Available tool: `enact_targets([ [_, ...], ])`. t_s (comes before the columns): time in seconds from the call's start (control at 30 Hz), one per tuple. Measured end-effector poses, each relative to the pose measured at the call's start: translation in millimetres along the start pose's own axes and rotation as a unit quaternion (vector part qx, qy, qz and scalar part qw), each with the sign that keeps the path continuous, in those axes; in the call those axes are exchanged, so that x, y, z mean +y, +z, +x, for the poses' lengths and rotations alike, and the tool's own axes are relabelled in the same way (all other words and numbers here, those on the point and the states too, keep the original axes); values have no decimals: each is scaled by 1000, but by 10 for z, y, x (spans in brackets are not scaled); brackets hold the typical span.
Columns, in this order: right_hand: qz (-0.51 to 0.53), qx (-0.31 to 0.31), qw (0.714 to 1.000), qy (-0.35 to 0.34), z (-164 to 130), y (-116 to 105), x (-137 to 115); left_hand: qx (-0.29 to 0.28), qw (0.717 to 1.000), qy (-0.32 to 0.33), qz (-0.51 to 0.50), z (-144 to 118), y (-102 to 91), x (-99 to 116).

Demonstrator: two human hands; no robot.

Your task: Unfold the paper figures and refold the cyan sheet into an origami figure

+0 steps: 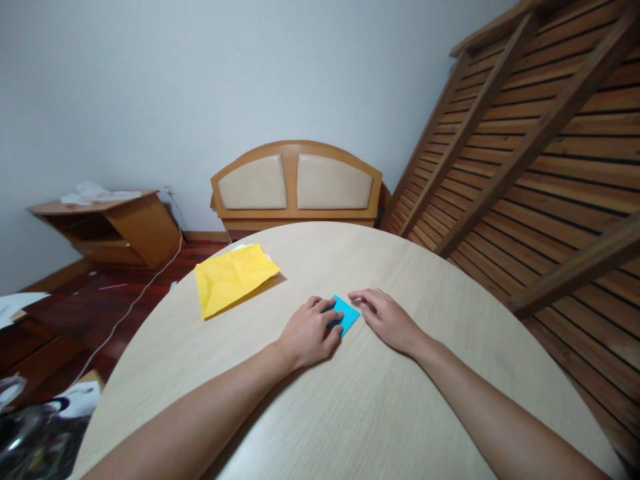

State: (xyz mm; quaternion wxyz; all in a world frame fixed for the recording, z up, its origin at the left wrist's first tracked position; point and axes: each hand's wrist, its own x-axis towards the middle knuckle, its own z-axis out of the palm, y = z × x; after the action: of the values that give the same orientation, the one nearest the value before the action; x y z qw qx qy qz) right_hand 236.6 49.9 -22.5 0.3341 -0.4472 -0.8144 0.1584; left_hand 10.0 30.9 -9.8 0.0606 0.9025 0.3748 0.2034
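A small folded piece of bright blue paper lies on the pale round table, with one corner pointing right. My left hand rests over its left part, fingers apart and pressed down on it, so that side is hidden. Just to the right of the paper, my right hand is held low over the table. Its fingers are stretched out to the left, and nothing shows in them. A larger creased yellow sheet lies farther left, with white paper peeking out beneath its far edge.
A wooden headboard stands beyond the table against the wall. Slatted wood leans along the right side. At the left are a low cabinet with white plastic on top, a white cable and cluttered items near the floor.
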Motion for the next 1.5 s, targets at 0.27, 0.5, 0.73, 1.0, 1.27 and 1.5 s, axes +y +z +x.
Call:
enact_targets([
  [0.27,-96,-84,991,-43,-69,-2,-250,-9,1000,14,-12,-4,9,-74],
  [0.5,-136,-78,988,-8,-90,71,-391,-1,1000,21,-15,-18,20,-76],
  [0.73,-123,-88,989,1,-112,62,-426,-8,1000,18,-7,-19,14,-72],
  [1.0,-99,-102,989,-29,-129,-17,-356,1,999,23,-25,-34,11,-65],
  [1.27,-103,-113,987,-54,-119,-40,-339,-46,994,48,-85,-13,-140,-174],
  [1.5,-97,-122,985,-73,-76,-54,-335,-46,994,54,-89,-5,-141,-204],
])
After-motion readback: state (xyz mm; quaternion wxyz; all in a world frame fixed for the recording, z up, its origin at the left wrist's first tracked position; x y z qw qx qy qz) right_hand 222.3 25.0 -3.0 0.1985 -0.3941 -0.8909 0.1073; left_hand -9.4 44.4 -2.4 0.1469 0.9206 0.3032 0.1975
